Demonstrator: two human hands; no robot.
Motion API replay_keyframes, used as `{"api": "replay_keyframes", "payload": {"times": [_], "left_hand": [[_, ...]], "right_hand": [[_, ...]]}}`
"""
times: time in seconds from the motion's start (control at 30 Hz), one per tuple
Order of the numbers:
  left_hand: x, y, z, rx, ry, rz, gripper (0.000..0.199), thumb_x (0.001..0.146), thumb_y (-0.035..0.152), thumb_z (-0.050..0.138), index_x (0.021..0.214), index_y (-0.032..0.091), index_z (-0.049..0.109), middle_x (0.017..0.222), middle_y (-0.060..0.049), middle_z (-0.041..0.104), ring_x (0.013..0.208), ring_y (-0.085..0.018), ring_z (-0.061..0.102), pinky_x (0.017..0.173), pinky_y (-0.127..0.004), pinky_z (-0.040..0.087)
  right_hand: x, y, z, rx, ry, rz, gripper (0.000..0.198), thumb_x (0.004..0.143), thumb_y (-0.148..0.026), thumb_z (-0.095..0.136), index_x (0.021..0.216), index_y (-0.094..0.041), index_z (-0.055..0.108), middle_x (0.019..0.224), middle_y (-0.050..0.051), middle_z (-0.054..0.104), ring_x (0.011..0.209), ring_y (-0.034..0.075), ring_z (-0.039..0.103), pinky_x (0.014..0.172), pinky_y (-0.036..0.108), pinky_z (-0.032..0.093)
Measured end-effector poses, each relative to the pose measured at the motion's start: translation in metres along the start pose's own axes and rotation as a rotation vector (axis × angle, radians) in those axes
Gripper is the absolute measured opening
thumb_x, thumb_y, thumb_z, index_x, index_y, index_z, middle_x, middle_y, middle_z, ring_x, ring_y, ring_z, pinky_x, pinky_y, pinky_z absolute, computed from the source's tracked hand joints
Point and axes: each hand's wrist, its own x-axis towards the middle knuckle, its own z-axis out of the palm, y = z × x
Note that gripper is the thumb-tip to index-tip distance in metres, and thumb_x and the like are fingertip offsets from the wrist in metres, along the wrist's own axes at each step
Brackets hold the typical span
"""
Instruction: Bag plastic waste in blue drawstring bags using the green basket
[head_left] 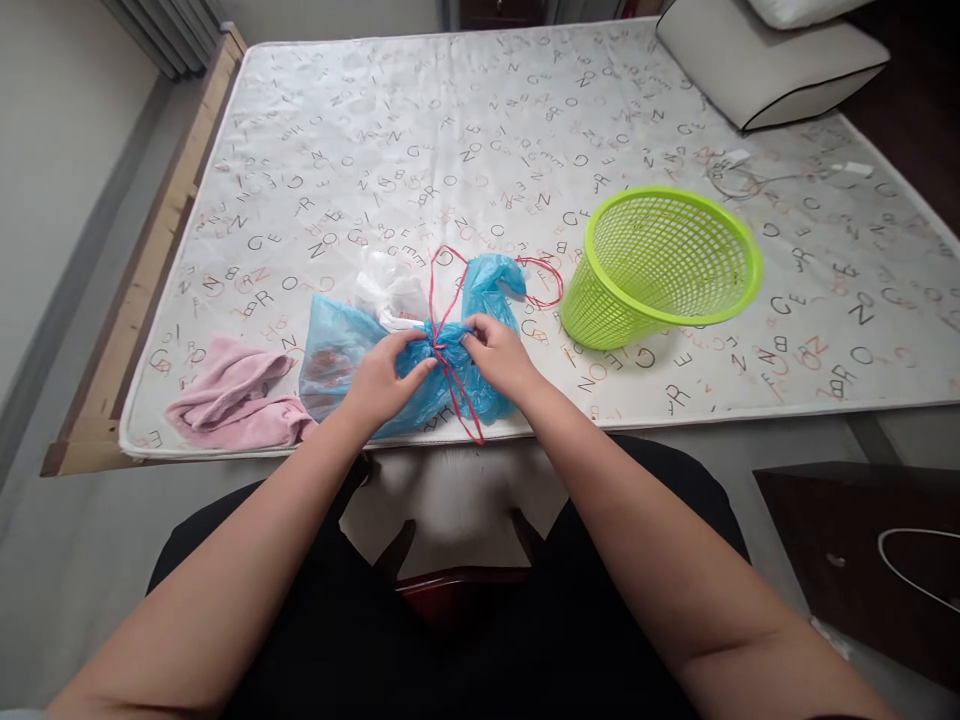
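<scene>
Big white mattress (375,110) with printed letters is filling most of the room, and a pale wooden bed frame (161,240) is running along its left side. Think of a clock lying flat, with 12 o'clock pointing away from the person.

At the middle of this clock, close to the near edge of the mattress, a thin, crinkly blue plastic bag (427,400) is lying on its side. Thin red string (439,347) is going round its squeezed middle and making loops. Something reddish is showing through the bag toward 9 o'clock, but it is too blurry to name.

The left hand (386,375) is holding the bunched blue plastic from the 8 o'clock side. The right hand (499,350) is pinching the plastic with thumb and finger on the 3 o'clock side, right by the string.

A crumpled white plastic bag (386,285) is sitting just beside at 11 o'clock. A soft pink cloth (240,400) is lying folded between 8 and 9 o'clock. A bright green plastic basket (607,300) with little holes is tilting between 2 and 3 o'clock. Farther out, at 2 o'clock, a pale cushion with dark edging (772,75) is resting on the mattress.
</scene>
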Motion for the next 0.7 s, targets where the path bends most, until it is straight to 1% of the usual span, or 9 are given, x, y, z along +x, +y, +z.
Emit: {"api": "replay_keyframes", "payload": {"times": [0.07,0.13,0.2,0.23,0.3,0.4,0.47,0.6,0.7], "left_hand": [[0.0,-0.001,0.006,0.018,-0.018,-0.024,0.034,0.091,0.038,0.068,0.121,0.022,0.07,0.123,-0.007,0.074,0.117,-0.026,0.067,0.106,-0.04,0.05],[0.001,-0.005,0.01,0.021,-0.011,-0.054,0.026,0.092,0.033,0.067,0.115,0.023,0.073,0.117,-0.007,0.077,0.111,-0.026,0.07,0.102,-0.039,0.052],[0.001,-0.008,0.012,0.015,0.012,-0.064,0.021,0.092,0.03,0.067,0.11,0.023,0.075,0.113,-0.006,0.078,0.107,-0.025,0.071,0.099,-0.038,0.053],[0.002,-0.009,0.012,0.014,0.026,-0.063,0.02,0.092,0.03,0.067,0.108,0.023,0.075,0.112,-0.006,0.079,0.106,-0.025,0.071,0.099,-0.038,0.053],[0.001,-0.008,0.013,0.014,0.048,-0.06,0.018,0.092,0.031,0.067,0.106,0.023,0.076,0.11,-0.005,0.079,0.104,-0.025,0.071,0.099,-0.038,0.053],[0.0,-0.004,0.01,0.014,0.033,-0.048,0.017,0.093,0.032,0.066,0.102,0.024,0.077,0.106,-0.004,0.079,0.101,-0.024,0.071,0.097,-0.037,0.054],[0.001,-0.002,0.005,0.035,-0.003,-0.029,0.017,0.094,0.034,0.065,0.1,0.024,0.077,0.104,-0.004,0.079,0.1,-0.025,0.071,0.095,-0.037,0.054],[0.007,-0.004,-0.01,0.102,-0.034,0.014,0.019,0.096,0.036,0.061,0.101,0.024,0.075,0.109,-0.005,0.079,0.108,-0.027,0.069,0.1,-0.04,0.051],[0.011,-0.008,-0.018,0.097,-0.084,0.034,0.019,0.097,0.033,0.057,0.1,0.023,0.073,0.116,-0.007,0.077,0.114,-0.028,0.068,0.104,-0.042,0.049]], "right_hand": [[-0.001,-0.003,-0.001,-0.003,0.025,0.005,0.022,0.09,-0.025,0.047,0.106,-0.022,0.062,0.102,0.003,0.069,0.089,0.019,0.063,0.085,0.034,0.051],[-0.004,-0.007,-0.004,-0.084,0.108,-0.028,0.035,0.088,-0.019,0.047,0.12,-0.022,0.06,0.12,0.007,0.067,0.102,0.021,0.063,0.093,0.036,0.05],[-0.008,-0.012,-0.007,-0.203,0.141,-0.142,0.041,0.09,-0.018,0.049,0.129,-0.023,0.058,0.134,0.009,0.062,0.12,0.025,0.058,0.105,0.04,0.046],[-0.01,-0.013,-0.007,-0.255,0.11,-0.215,0.039,0.092,-0.02,0.052,0.129,-0.024,0.059,0.137,0.009,0.061,0.127,0.026,0.055,0.109,0.041,0.043],[-0.012,-0.013,-0.007,-0.313,-0.01,-0.319,0.031,0.095,-0.026,0.056,0.126,-0.025,0.063,0.134,0.008,0.064,0.131,0.027,0.052,0.114,0.042,0.039],[-0.011,-0.008,-0.007,-0.325,-0.139,-0.298,0.022,0.098,-0.027,0.058,0.117,-0.024,0.068,0.122,0.006,0.069,0.12,0.024,0.059,0.108,0.039,0.043],[-0.008,-0.006,-0.01,-0.342,-0.122,-0.24,0.017,0.099,-0.025,0.058,0.11,-0.024,0.07,0.115,0.006,0.071,0.113,0.023,0.061,0.102,0.037,0.046],[-0.004,-0.008,-0.019,-0.376,0.007,-0.205,0.013,0.098,-0.025,0.06,0.098,-0.022,0.072,0.102,0.006,0.069,0.103,0.024,0.062,0.094,0.036,0.047],[-0.005,-0.009,-0.018,-0.378,0.039,-0.218,0.014,0.098,-0.022,0.057,0.098,-0.022,0.071,0.106,0.007,0.068,0.108,0.025,0.06,0.098,0.037,0.046]]}}
